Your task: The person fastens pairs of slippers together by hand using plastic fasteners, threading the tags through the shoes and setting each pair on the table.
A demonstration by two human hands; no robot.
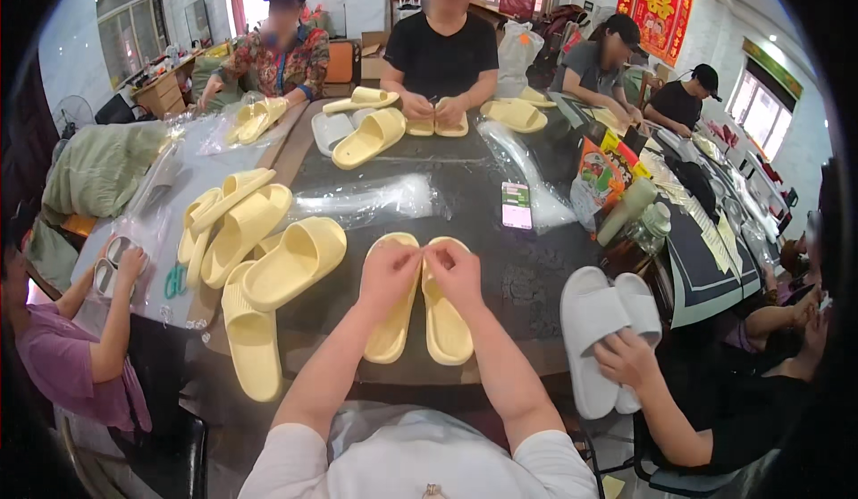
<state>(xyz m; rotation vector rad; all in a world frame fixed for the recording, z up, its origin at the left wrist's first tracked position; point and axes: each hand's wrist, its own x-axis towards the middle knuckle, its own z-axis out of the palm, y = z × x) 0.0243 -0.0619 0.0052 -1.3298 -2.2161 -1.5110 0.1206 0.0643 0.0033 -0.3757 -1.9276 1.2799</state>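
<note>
Two yellow slippers lie side by side on the dark table, just right of the slipper pile. Left hand and right hand pinch their near-touching upper ends, apparently pairing them; next likely needs aligning.

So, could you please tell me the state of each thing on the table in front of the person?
Left hand: pinching the left slipper's top edge.
Right hand: pinching the right slipper's top edge.
Pair of yellow slippers: flat, side by side, touching.
Slipper pile: loosely heaped, unbagged.
Phone: lying flat, screen lit.
Plastic bag: empty, lying flat.
White slippers: stacked, held by a neighbour's hand.
</note>
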